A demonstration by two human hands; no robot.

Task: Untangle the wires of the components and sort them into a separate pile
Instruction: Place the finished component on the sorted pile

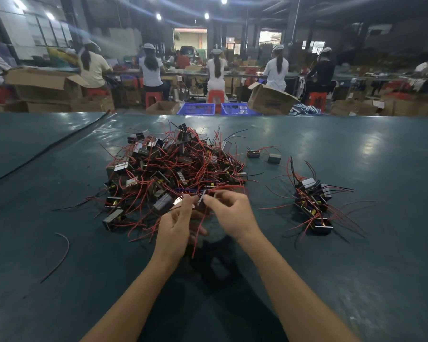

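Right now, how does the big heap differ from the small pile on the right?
The big heap holds far more components than the small pile. The big heap's red wires knot densely; the small pile's mostly fan outward. The left hand and right hand work at the big heap's edge; nothing touches the small pile. Both hold wired dark blocks.
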